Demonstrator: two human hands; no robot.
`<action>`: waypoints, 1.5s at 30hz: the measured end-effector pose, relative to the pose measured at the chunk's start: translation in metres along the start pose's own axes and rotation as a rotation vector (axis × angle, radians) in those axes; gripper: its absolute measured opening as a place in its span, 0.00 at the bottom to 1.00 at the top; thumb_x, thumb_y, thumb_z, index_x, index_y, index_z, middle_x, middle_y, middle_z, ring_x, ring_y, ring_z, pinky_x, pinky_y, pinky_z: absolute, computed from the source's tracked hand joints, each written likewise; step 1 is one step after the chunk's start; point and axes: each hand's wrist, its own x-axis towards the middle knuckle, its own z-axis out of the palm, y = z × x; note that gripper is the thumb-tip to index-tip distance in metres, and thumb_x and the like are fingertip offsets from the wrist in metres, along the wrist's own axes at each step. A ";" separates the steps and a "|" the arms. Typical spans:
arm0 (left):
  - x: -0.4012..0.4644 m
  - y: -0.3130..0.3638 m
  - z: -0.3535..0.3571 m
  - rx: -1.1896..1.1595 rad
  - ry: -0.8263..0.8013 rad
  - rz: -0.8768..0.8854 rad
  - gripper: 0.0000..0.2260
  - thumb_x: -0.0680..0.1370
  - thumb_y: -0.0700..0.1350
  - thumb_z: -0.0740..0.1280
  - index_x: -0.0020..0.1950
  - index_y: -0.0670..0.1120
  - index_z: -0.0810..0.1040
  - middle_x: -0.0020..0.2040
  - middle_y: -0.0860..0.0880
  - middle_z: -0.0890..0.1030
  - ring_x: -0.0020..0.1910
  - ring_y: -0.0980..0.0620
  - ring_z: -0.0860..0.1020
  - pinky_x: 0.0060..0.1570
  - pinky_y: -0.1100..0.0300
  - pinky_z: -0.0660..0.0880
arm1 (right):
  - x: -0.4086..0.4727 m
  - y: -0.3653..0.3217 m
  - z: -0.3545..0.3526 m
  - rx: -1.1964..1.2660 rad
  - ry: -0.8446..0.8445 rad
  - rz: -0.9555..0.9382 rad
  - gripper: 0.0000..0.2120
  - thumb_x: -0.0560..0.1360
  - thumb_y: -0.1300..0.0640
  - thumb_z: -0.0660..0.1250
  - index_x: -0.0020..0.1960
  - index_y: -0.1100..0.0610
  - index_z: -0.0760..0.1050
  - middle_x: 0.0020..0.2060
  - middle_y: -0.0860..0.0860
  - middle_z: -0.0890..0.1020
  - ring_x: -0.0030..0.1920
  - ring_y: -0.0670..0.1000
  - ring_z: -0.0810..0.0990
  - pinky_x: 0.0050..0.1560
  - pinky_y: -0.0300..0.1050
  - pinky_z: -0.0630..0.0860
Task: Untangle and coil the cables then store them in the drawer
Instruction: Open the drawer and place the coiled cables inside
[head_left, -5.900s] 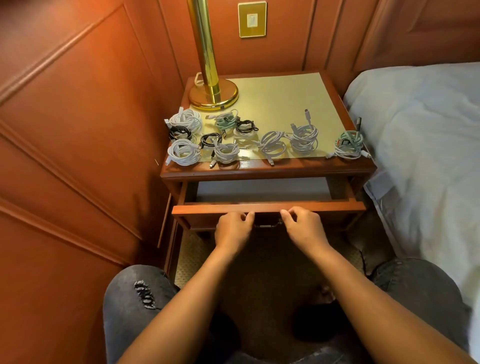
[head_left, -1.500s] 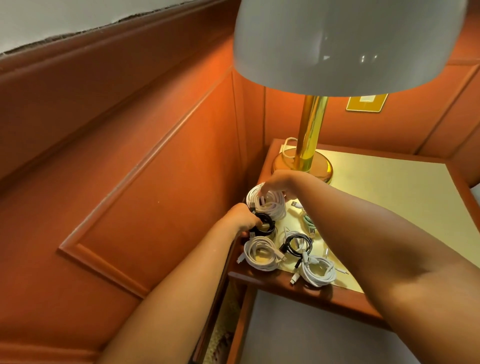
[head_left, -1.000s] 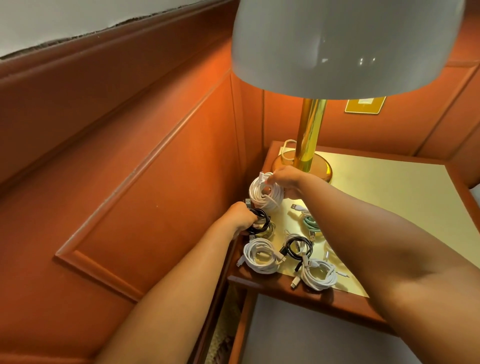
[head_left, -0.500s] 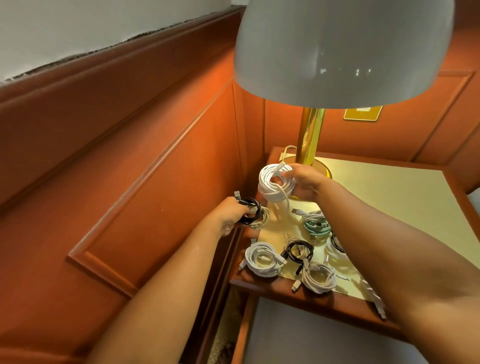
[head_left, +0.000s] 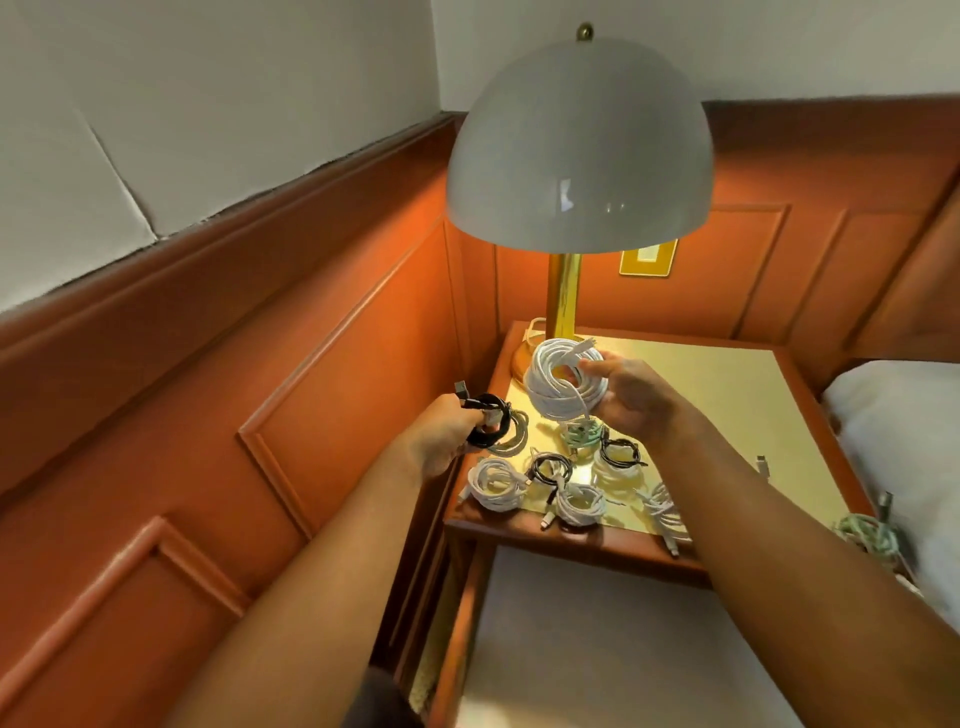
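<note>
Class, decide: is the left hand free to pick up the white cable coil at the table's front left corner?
Probably not yet: the left hand already grips a black cable, though the white coil lies uncovered just below it.

The dome lampshade (head_left: 579, 150) is pale grey on a brass stem (head_left: 564, 293). Coiled cables are white (head_left: 563, 387), black (head_left: 488, 421) and mint green (head_left: 582, 434); the wall panelling (head_left: 322, 374) is reddish-brown
</note>
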 end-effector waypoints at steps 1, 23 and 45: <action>-0.012 -0.002 0.004 0.007 -0.013 -0.003 0.07 0.79 0.37 0.65 0.57 0.38 0.74 0.49 0.42 0.78 0.47 0.50 0.77 0.38 0.62 0.72 | -0.014 0.004 0.000 0.006 -0.003 -0.004 0.11 0.80 0.67 0.57 0.59 0.62 0.74 0.56 0.61 0.75 0.56 0.58 0.73 0.68 0.56 0.68; -0.097 -0.174 0.076 0.447 -0.096 -0.310 0.08 0.78 0.35 0.62 0.56 0.36 0.75 0.48 0.40 0.79 0.45 0.46 0.78 0.39 0.58 0.77 | -0.148 0.196 -0.053 -0.015 0.186 0.167 0.12 0.80 0.70 0.55 0.59 0.65 0.74 0.46 0.59 0.78 0.42 0.54 0.76 0.52 0.50 0.75; -0.059 -0.233 0.101 1.046 -0.347 -0.395 0.15 0.80 0.39 0.60 0.64 0.34 0.74 0.64 0.38 0.77 0.62 0.40 0.75 0.57 0.55 0.72 | -0.135 0.282 -0.103 -0.312 0.098 0.444 0.12 0.78 0.72 0.60 0.59 0.64 0.74 0.54 0.62 0.80 0.52 0.58 0.81 0.55 0.50 0.79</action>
